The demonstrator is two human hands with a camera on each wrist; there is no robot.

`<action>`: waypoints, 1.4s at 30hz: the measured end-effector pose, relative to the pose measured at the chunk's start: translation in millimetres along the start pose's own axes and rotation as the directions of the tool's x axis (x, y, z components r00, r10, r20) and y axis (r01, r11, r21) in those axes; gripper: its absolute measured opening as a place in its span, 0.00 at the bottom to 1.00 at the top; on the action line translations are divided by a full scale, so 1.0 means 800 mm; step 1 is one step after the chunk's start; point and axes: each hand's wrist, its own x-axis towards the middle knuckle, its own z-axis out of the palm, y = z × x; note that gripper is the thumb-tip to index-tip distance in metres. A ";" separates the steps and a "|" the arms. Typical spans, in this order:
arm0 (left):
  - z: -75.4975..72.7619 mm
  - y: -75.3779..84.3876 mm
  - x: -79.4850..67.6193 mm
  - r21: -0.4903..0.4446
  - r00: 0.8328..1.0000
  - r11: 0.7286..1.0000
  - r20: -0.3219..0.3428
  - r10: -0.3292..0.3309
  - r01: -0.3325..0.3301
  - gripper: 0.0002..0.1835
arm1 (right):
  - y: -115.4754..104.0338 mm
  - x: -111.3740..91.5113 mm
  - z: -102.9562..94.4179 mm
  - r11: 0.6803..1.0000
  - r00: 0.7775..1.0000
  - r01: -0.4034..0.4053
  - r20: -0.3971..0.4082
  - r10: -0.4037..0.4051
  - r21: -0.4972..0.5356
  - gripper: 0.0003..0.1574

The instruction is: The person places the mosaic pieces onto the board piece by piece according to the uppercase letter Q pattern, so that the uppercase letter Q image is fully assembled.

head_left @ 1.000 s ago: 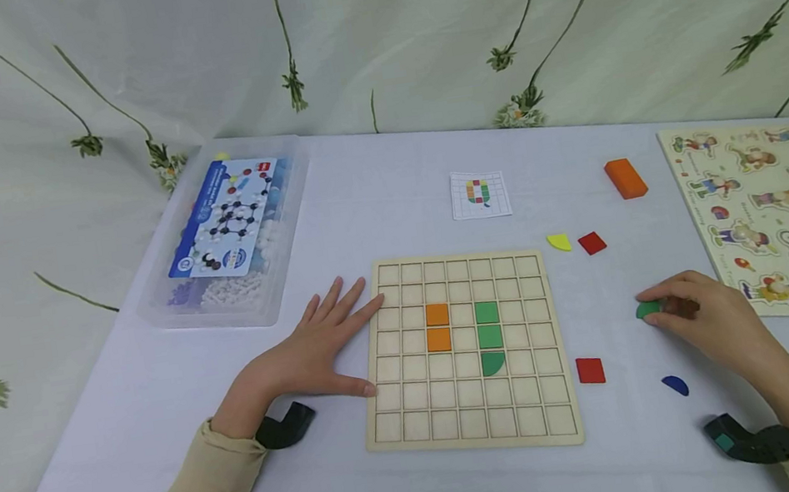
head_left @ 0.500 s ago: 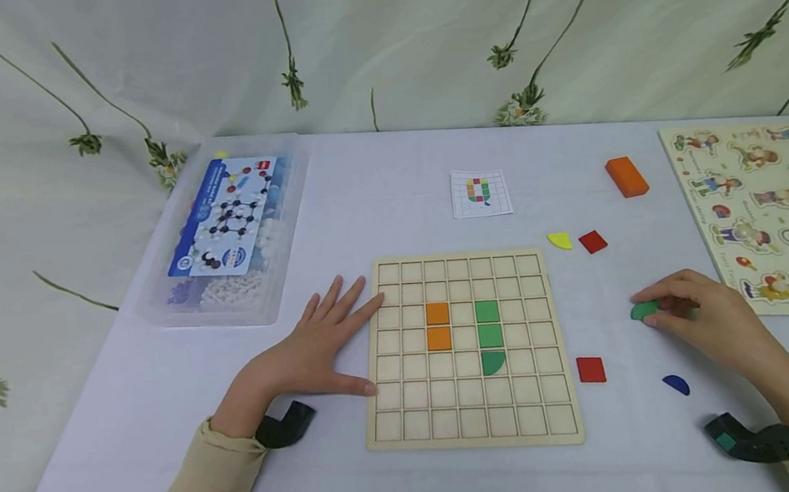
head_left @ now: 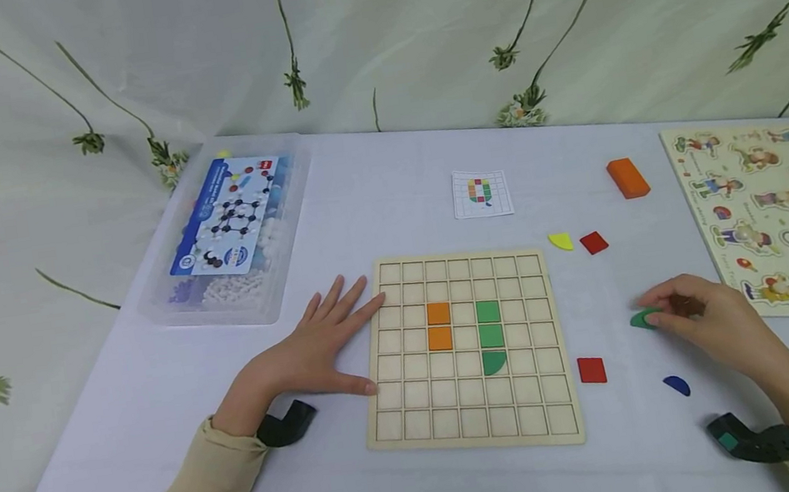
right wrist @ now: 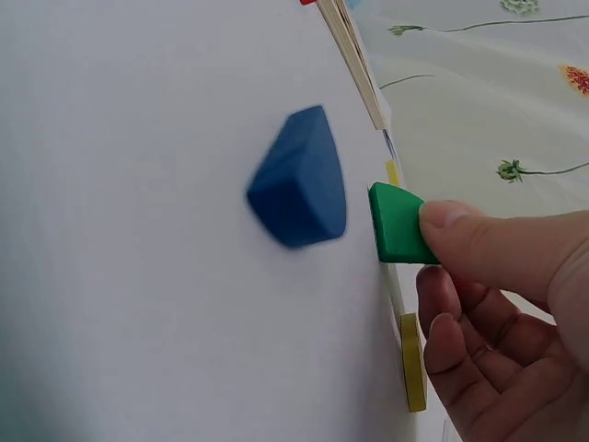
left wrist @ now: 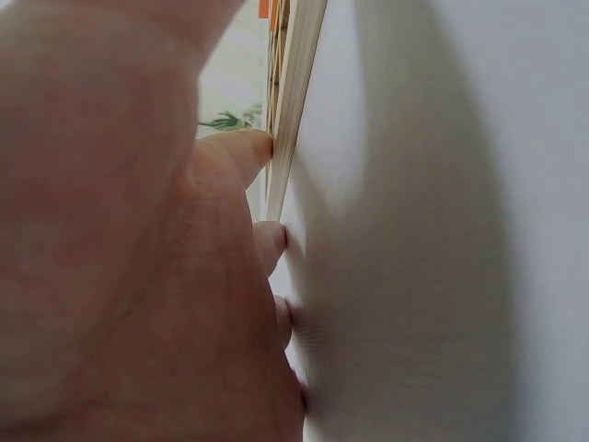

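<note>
No text legible; print on box label (head_left: 225,217), puzzle board (head_left: 755,183) too small.

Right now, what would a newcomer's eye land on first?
Probably the wooden grid board, just below the middle of the head view, with two orange squares and three green pieces in it. Then the right hand, right of the board, pinching a rounded green piece. Upper left, a clear case.

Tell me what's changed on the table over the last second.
The green piece in the right hand has turned slightly and edged toward the grid board. Nothing was picked up or let go. The left hand stays spread at the board's edge, and the board's tiles look unmoved.
</note>
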 end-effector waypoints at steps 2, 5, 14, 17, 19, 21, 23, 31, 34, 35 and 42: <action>0.000 0.000 0.000 -0.001 1.000 1.000 0.002 -0.002 0.002 0.58 | 0.000 0.000 0.000 1.000 1.000 0.000 0.004 0.000 0.022 0.12; -0.001 0.001 0.000 0.004 1.000 1.000 0.004 -0.005 0.005 0.58 | -0.001 0.000 0.000 0.999 1.000 0.010 -0.003 -0.010 0.032 0.12; 0.000 -0.001 0.001 0.013 1.000 1.000 0.002 -0.004 0.004 0.58 | -0.004 0.000 0.004 0.997 0.998 0.063 -0.002 -0.063 0.053 0.13; 0.001 -0.001 0.000 0.015 1.000 1.000 0.000 -0.003 0.003 0.58 | -0.004 0.000 0.004 0.997 0.999 0.047 0.014 -0.048 0.061 0.11; 0.001 -0.001 0.001 0.016 1.000 1.000 -0.002 -0.003 0.003 0.58 | -0.004 0.001 0.004 0.997 0.999 0.039 0.022 -0.040 0.062 0.11; 0.001 -0.001 0.001 0.014 1.000 1.000 0.000 -0.005 0.005 0.58 | -0.005 0.001 0.005 0.997 0.999 0.040 0.022 -0.041 0.062 0.11; 0.001 -0.001 0.001 0.014 1.000 1.000 0.000 -0.006 0.006 0.58 | -0.005 0.002 0.006 0.997 0.999 0.046 0.019 -0.047 0.066 0.12; 0.002 -0.003 0.001 0.017 1.000 1.000 -0.004 -0.005 0.005 0.59 | -0.005 0.003 0.010 0.995 0.999 0.042 0.030 -0.045 0.094 0.12; 0.002 -0.003 0.001 0.018 1.000 1.000 -0.004 -0.005 0.005 0.59 | -0.004 0.003 0.011 0.995 0.998 0.018 0.052 -0.023 0.097 0.11; 0.002 -0.003 0.001 0.018 1.000 1.000 -0.003 -0.005 0.005 0.59 | -0.004 0.003 0.011 0.995 0.998 0.014 0.054 -0.019 0.095 0.11; 0.002 -0.003 0.001 0.015 1.000 1.000 -0.004 -0.005 0.005 0.59 | -0.010 0.003 0.016 0.995 0.993 0.064 0.096 -0.072 0.083 0.19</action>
